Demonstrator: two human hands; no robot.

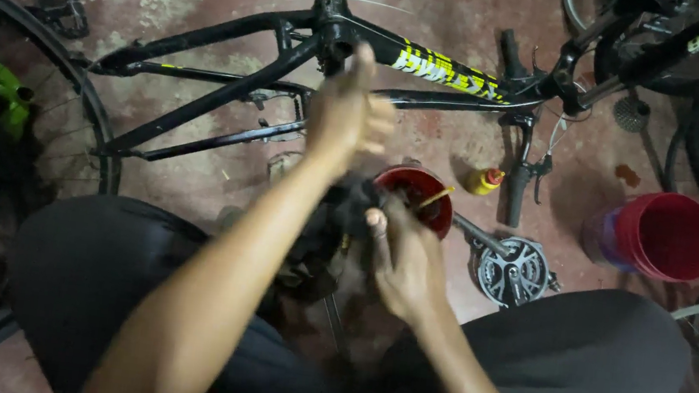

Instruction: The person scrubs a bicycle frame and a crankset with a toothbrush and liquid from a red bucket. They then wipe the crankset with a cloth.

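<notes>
Left hand [347,116] is lifting up, fingers blurred and loosely spread; right hand [404,261] is curling low, thumb up.

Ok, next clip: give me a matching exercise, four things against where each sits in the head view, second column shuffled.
Things:
1. red bucket
2. crankset with chainring
3. yellow squeeze bottle
4. black pedal

Places:
A. on the floor at top left, beside the big wheel
B. far right, beyond the person's right knee
C. just under the black frame's tube, right of the small red bowl
D. on the floor between the small red bowl and the bucket

Pairs: 1-B, 2-D, 3-C, 4-A
</notes>
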